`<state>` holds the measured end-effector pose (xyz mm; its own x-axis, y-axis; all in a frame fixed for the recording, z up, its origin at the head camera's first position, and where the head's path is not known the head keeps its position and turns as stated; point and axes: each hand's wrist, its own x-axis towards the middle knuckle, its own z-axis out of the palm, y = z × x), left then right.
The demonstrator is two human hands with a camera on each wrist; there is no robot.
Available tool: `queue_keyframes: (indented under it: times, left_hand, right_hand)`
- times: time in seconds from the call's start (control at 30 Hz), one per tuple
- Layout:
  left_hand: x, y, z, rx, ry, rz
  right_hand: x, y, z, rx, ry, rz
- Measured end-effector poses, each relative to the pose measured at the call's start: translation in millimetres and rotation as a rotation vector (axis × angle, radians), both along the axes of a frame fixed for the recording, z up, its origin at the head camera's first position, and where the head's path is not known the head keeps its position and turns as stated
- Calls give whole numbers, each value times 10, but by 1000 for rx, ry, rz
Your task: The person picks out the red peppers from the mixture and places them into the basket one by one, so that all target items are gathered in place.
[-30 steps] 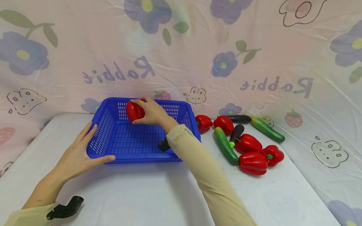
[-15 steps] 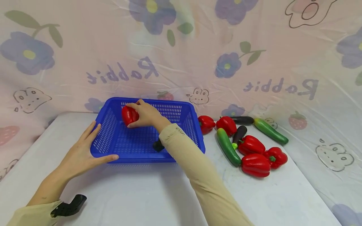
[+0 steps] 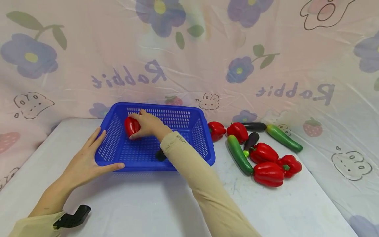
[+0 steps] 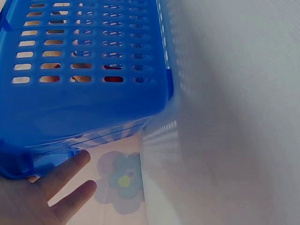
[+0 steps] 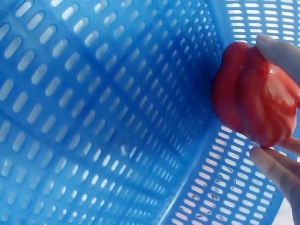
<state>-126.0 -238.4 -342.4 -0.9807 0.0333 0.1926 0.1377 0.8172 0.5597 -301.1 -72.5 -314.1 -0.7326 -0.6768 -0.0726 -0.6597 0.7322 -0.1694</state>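
Observation:
My right hand (image 3: 150,125) grips a red bell pepper (image 3: 131,127) inside the blue plastic basket (image 3: 157,168), near its back left corner. In the right wrist view the bell pepper (image 5: 255,93) sits between thumb and fingers, close over the slotted bottom. My left hand (image 3: 81,168) is at the basket's front left corner, thumb stretched along the front rim and fingers straight along the left side. From the left wrist view, two fingertips (image 4: 83,158) extend at the basket's outer edge.
Right of the basket lie several red bell peppers (image 3: 268,174), two green zucchini-like vegetables (image 3: 240,155) and two dark eggplants (image 3: 251,141). A printed cloth (image 3: 189,65) hangs behind the white table (image 3: 133,204). Black wrist mounts (image 3: 72,216) jut from the sleeves.
My right hand has moved left and down with the bell pepper, deeper into the basket. My left hand stays at the basket corner. The head view has shifted slightly.

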Motion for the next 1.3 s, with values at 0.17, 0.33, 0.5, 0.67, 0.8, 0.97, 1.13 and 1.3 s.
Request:
queue_keyframes:
  times: [0.17, 0.33, 0.5, 0.67, 0.8, 0.97, 1.13, 1.3]
  left_hand:
    - [6, 4, -10, 7, 6, -1]
    - [-1, 2, -7, -4, -15, 1]
    - [6, 2, -6, -7, -17, 5]
    - [14, 11, 0, -9, -19, 6]
    - [21, 13, 0, -10, -20, 8]
    - [16, 17, -11, -16, -27, 11]
    - [16, 18, -20, -14, -30, 7]
    - [9, 17, -27, -17, -33, 12]
  right_hand:
    - [30, -40, -20, 44, 15, 6]
    - [56, -71, -14, 73, 31, 0]
    - [62, -79, -32, 91, 72, 14]
    - [60, -48, -30, 66, 53, 8]
    - [52, 2, 3, 14, 31, -6]
    - [34, 73, 54, -107, -11, -32]
    - [44, 118, 103, -195, -31, -26]
    - [75, 144, 159, -238, -29, -5]
